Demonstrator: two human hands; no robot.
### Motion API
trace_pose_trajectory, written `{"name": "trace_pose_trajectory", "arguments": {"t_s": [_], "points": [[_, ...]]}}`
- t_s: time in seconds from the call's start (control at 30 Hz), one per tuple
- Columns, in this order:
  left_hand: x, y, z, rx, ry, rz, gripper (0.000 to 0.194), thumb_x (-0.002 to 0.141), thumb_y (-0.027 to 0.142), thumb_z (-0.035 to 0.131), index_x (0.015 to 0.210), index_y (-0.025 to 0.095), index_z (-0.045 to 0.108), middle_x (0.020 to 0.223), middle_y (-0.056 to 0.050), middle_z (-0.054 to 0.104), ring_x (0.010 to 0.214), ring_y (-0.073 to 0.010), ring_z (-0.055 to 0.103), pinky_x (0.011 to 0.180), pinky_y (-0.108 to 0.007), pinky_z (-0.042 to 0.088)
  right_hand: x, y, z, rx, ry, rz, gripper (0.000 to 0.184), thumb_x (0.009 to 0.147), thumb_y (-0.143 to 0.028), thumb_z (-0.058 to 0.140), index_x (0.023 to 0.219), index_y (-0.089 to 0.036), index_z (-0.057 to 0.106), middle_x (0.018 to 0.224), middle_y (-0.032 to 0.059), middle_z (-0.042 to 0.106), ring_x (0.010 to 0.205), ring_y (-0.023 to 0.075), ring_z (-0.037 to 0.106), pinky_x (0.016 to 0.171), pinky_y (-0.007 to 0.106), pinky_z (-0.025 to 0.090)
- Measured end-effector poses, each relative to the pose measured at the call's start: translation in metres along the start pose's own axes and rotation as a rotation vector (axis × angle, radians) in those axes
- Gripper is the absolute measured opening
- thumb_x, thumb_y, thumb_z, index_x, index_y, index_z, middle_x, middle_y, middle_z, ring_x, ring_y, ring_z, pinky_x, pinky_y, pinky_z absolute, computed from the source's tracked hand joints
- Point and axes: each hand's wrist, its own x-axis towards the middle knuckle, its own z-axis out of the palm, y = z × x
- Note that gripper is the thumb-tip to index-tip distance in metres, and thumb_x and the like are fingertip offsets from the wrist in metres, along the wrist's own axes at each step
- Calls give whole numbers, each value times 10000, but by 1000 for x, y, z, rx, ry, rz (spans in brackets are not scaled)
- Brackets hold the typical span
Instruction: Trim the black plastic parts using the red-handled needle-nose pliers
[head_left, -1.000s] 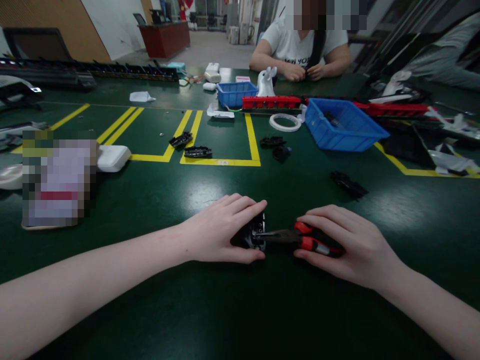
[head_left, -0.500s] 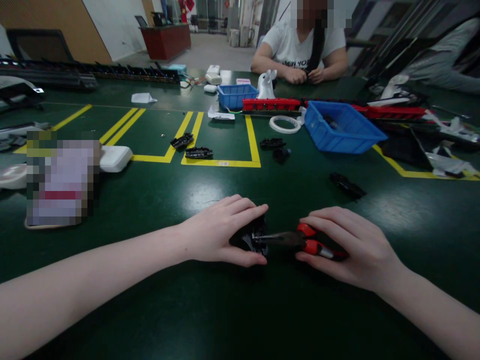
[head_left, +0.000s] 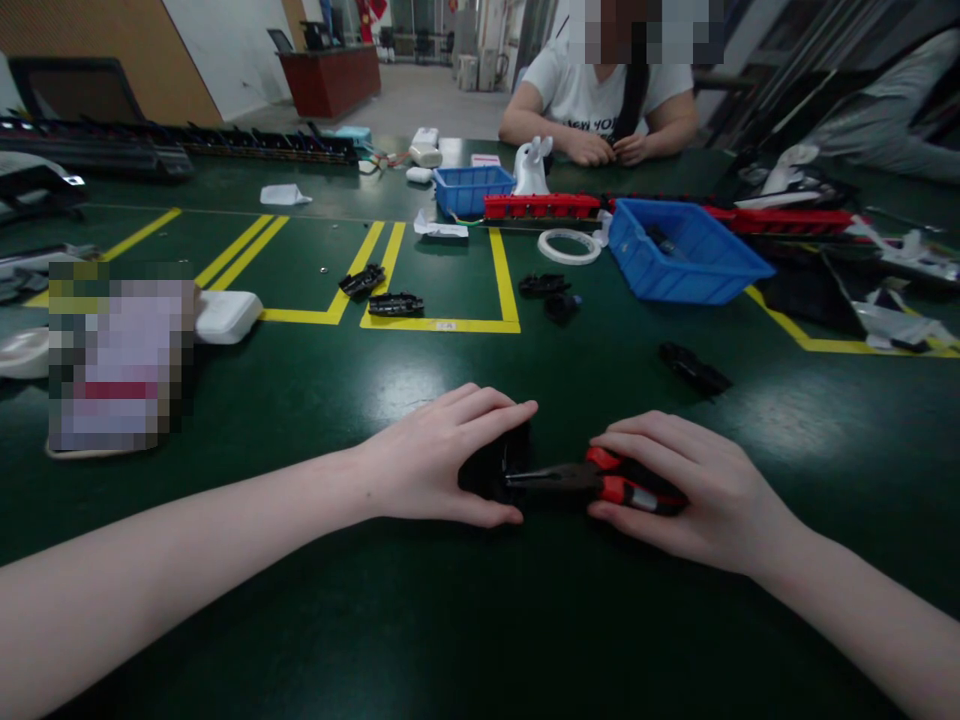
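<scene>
My left hand [head_left: 439, 455] is wrapped round a black plastic part [head_left: 486, 470] on the green table, thumb on the near side and fingers on the far side. In my right hand [head_left: 694, 490] is a pair of needle-nose pliers [head_left: 611, 488] with red and black handles. The pliers' long dark jaws point left, and their tips touch the black part or something small on it; which of these I cannot tell. Much of the part is hidden by the left hand and in shadow.
More black plastic parts [head_left: 395, 304] lie beyond the hands, one [head_left: 694, 369] at the right. A blue bin [head_left: 682, 255], a tape roll [head_left: 569, 246] and a smaller blue bin [head_left: 472, 190] stand farther back. At left are a phone [head_left: 124, 360] and a white case [head_left: 229, 316]. A person [head_left: 600, 100] sits opposite.
The pliers and my right hand have shifted slightly left, and the black part has tilted a little under my left hand. The grips of both hands stay the same.
</scene>
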Motion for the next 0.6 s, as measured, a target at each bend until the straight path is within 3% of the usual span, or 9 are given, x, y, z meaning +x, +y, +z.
{"name": "trace_pose_trajectory", "arguments": {"t_s": [0.6], "points": [[0,0,-1,-18,-12,10,721,831,517,693,1390,109,490,1196,-144,637,1073,-275,595,915,-413,504,-2,0,1,-55,11,-25,406,859,-453,657,1112,-151,562,977,117,660,834,213,639,689,342,532]]}}
